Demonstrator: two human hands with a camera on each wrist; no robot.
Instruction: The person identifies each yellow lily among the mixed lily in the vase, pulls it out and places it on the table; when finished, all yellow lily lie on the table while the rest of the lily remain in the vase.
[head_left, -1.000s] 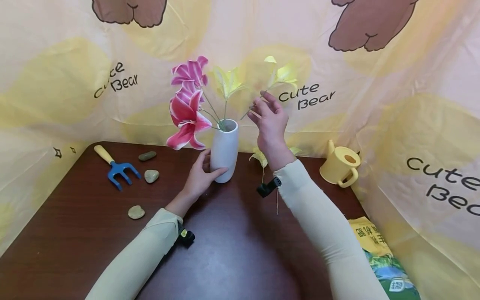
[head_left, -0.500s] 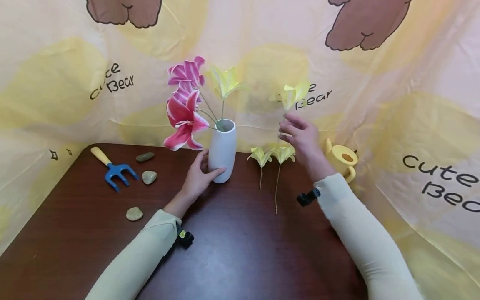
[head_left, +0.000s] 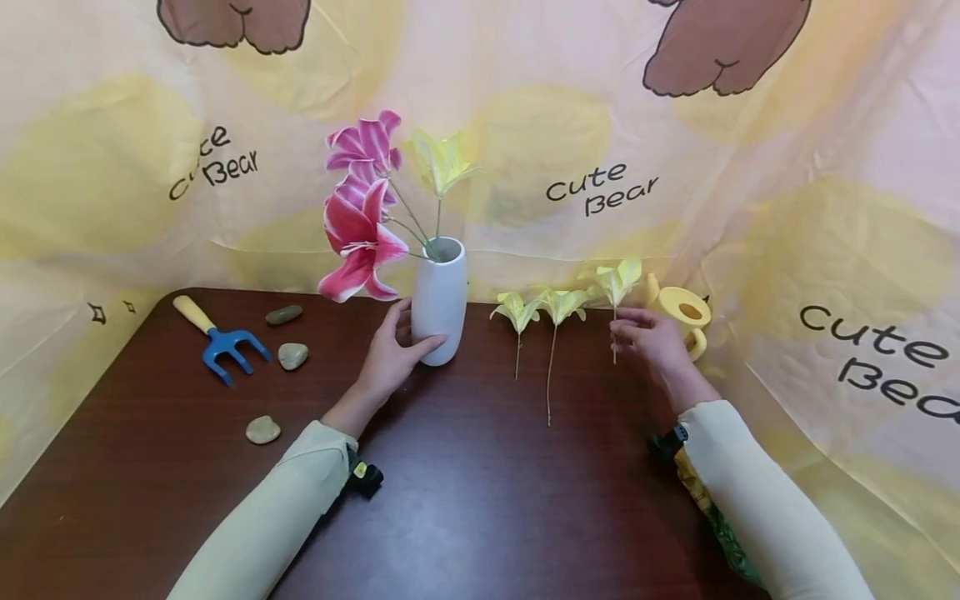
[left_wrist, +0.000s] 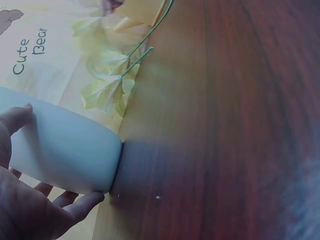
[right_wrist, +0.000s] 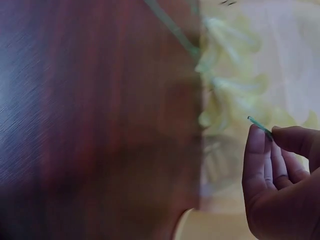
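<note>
A patterned cloth (head_left: 517,200) hangs behind the dark wood table (head_left: 465,517). The white vase (head_left: 438,308) stands upright near the back edge. The left hand (head_left: 387,350) has stayed on it, thumb across the front and fingers curved round the left side. A red-pink lily (head_left: 360,246), two purple-pink lilies (head_left: 365,143) and one yellow lily (head_left: 445,164) lean from its mouth, the same blooms as a second ago.

The change is at the right hand (head_left: 656,340). A second ago it held a loose yellow lily (head_left: 617,282) high, just beside the vase mouth; it has since swung right and come down to the back edge, in front of the yellow watering can (head_left: 684,305). Thumb and forefinger pinch the thin green stem, the other fingers loosely bent. Whether the stem touches the table, I cannot tell. As I judge it, this bloom now belongs with those outside the vase, leaving the arrangement as it was.

Near it, a long-stemmed lily (head_left: 561,305) and a short-stemmed lily (head_left: 517,311) lie with heads at the back edge, stems toward the front. The blue hand fork (head_left: 234,343) lies by the back left corner; three stones (head_left: 292,357) lie between it and the left arm.
</note>
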